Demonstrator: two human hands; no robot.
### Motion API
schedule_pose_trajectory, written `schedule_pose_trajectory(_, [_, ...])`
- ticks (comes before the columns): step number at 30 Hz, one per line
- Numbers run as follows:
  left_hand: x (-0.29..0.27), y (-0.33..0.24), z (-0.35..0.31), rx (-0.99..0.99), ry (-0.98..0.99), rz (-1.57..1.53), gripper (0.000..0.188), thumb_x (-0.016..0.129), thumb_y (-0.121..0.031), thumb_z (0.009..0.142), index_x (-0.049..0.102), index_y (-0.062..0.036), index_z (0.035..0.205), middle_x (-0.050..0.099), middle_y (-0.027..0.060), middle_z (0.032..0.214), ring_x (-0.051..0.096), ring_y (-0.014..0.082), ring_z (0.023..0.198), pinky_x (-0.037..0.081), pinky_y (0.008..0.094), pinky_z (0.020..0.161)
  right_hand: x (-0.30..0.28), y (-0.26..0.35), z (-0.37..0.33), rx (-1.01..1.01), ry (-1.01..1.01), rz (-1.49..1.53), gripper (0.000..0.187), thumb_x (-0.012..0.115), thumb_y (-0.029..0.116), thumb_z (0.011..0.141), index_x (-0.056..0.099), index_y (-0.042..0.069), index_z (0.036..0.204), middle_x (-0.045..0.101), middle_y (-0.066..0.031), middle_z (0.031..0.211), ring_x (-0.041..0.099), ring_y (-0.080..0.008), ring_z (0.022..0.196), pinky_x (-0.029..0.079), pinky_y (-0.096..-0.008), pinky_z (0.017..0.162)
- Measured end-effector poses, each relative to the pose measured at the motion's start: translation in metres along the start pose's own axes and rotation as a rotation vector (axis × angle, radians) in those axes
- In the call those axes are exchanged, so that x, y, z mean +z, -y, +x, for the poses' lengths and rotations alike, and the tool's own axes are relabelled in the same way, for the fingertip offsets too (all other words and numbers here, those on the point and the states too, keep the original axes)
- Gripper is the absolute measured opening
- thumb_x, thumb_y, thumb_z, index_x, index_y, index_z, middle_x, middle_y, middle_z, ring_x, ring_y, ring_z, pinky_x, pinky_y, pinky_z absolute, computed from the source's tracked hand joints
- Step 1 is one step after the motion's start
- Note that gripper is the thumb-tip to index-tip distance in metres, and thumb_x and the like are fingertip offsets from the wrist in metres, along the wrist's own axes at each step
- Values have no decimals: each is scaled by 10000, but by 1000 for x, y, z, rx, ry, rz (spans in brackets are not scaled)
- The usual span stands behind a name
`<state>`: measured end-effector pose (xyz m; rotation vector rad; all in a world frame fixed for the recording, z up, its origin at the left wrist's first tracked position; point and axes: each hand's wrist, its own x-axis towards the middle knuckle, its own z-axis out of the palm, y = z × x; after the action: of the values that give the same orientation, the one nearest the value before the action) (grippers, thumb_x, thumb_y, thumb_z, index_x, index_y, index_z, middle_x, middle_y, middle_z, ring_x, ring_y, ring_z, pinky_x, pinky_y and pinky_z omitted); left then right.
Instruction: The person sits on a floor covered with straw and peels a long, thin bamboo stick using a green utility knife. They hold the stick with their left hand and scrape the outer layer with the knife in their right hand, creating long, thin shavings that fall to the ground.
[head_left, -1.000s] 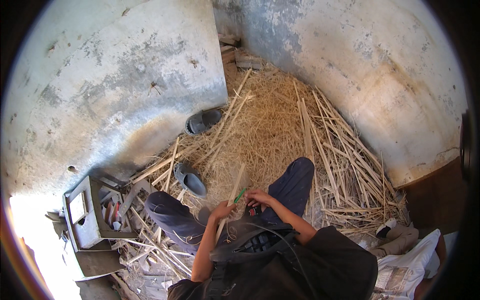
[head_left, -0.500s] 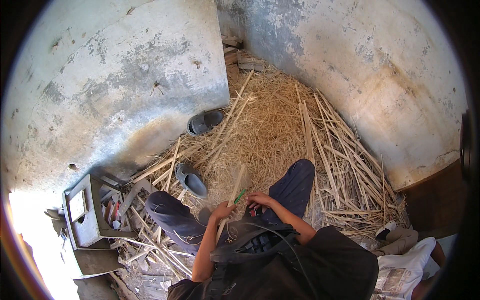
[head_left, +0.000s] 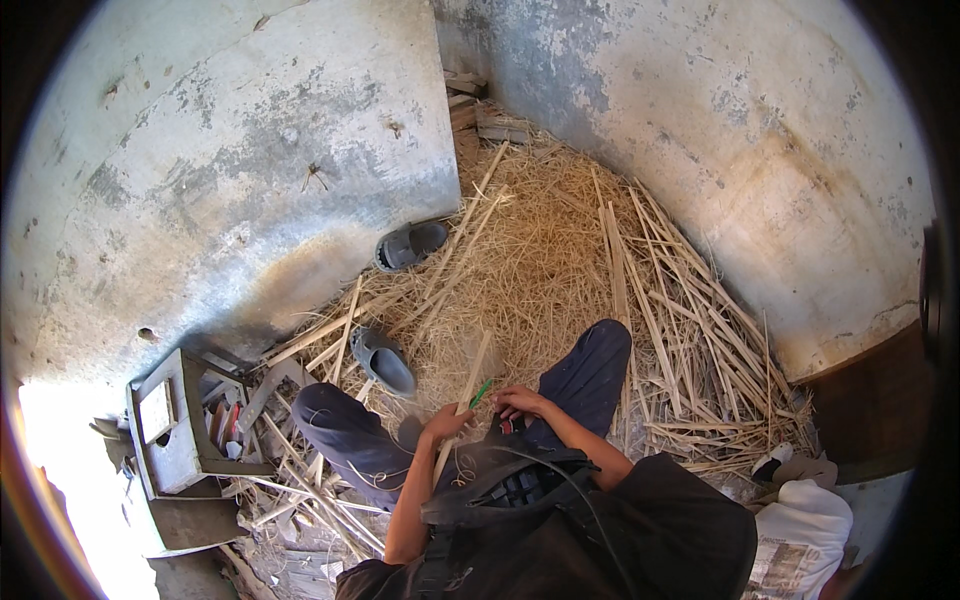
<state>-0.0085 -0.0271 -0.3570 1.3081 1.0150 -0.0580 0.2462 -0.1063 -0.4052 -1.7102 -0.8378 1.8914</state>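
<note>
A pale wooden strip (head_left: 474, 368) runs lengthwise through my left hand (head_left: 449, 421), whose fingers are wrapped round it. Against those fingertips lies a thin, bright green piece (head_left: 481, 391), slanting up to the right; its kind is too small to make out. Just right of it is my right hand (head_left: 518, 402), fingers curled inward, over a small black and red object (head_left: 508, 425) in my lap. Whatever the right fingers pinch is hidden. Both hands are between my bent knees, in dark trousers.
Straw-like shavings (head_left: 545, 240) cover the floor ahead. Long strips (head_left: 700, 330) are piled along the right wall. Two grey clogs (head_left: 384, 362) lie left of centre. A worn wooden box (head_left: 185, 430) stands at left. Part of another person in white clothing (head_left: 800, 535) shows at lower right.
The green piece and my fingers have shifted very slightly; the strip stays in my left hand. At lower right, the other person has moved, and their arm and leg have changed position.
</note>
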Motion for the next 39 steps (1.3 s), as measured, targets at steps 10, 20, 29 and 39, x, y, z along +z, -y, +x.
schedule_pose_trajectory(10, [0,-9,-6,-14,-2,14,349,688,-314,1028,712,13,1149,771,92,929,743,188,740,564,340,662,-1,-4,5,19,-10,-21,481,660,384,1064,663,101,1454,769,-101,1173,767,-167,909,612,-287,734])
schedule_pose_trajectory(20, [-3,-5,-5,-7,10,41,429,703,-379,1034,690,2,1230,774,86,962,752,178,781,558,317,653,0,-2,4,28,-17,-63,471,664,382,1065,662,119,1455,766,-78,1164,763,-165,921,612,-289,741])
schedule_pose_trajectory(29, [-2,1,1,12,-14,44,357,709,-320,1018,708,9,1157,771,90,935,749,186,738,555,349,665,-1,-4,7,30,11,-37,449,659,358,1067,666,116,1446,757,-71,1164,760,-166,926,608,-286,735])
schedule_pose_trajectory(39, [0,-13,-10,1,-18,-2,391,723,-312,1015,698,22,1216,790,109,961,753,197,748,569,347,695,0,-3,5,38,0,-43,479,663,369,1067,649,111,1470,760,-88,1171,768,-173,927,617,-290,740])
